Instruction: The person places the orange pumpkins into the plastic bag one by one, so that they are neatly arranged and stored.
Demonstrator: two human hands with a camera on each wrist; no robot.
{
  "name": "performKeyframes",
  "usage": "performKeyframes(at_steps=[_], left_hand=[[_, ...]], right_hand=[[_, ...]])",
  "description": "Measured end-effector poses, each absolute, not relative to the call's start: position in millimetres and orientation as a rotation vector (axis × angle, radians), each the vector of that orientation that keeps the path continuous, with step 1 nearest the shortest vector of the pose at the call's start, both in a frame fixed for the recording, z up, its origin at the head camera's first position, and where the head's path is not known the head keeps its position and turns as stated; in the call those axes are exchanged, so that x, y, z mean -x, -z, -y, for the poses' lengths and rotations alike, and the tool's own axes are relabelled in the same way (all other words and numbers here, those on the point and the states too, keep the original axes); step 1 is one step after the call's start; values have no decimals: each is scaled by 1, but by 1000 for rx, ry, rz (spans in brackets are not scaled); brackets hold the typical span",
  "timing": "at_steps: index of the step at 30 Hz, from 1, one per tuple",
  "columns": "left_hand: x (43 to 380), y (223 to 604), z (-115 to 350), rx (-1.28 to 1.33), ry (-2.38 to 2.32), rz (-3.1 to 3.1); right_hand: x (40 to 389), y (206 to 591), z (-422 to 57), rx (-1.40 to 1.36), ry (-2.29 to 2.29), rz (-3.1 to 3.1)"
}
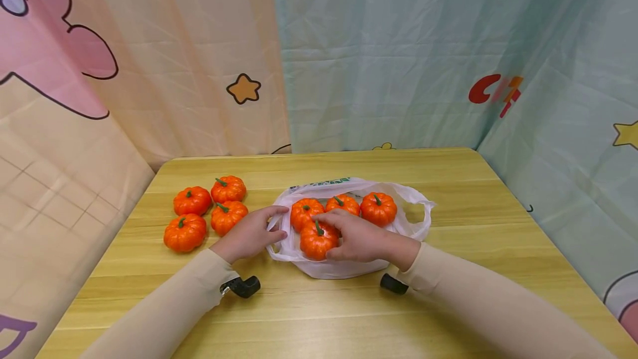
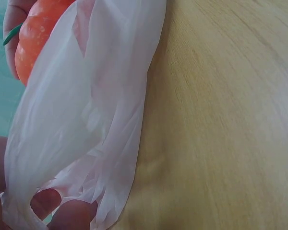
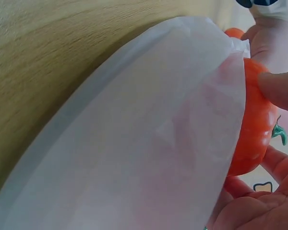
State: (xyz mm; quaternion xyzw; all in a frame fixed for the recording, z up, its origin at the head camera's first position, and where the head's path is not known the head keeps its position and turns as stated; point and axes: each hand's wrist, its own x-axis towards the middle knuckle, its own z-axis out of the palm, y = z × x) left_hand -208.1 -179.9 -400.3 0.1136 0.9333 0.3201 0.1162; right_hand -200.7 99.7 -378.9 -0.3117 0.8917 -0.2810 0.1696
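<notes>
A white translucent plastic bag [image 1: 344, 271] lies spread on the table with its mouth facing up. Three small orange pumpkins with green stems, one of them at the right [image 1: 379, 209], sit inside it. My right hand [image 1: 363, 238] grips another small pumpkin [image 1: 315, 244] at the front of the bag's opening, thumb on the near side and fingers over the far side. The bag's front wall partly covers this pumpkin [image 3: 253, 127] in the right wrist view. At the left end, my left hand [image 1: 251, 232] holds the bag's handle, the plastic [image 2: 21, 201] passing between thumb and fingers.
Several more small pumpkins [image 1: 185, 232] stand grouped on the wooden table [image 1: 319, 314] to the left, close beside my left hand. The bag's right handle loop [image 1: 426, 218] lies loose. Printed curtains [image 1: 379, 60] hang behind and at both sides of the table.
</notes>
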Motion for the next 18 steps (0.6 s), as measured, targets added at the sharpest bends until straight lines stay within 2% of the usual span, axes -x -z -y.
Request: performKeyframes(at_steps=[18], left_hand=[[209,402,181,-350,-939,-2741]], right_hand=[[202,383,-96,901,790,-2507]])
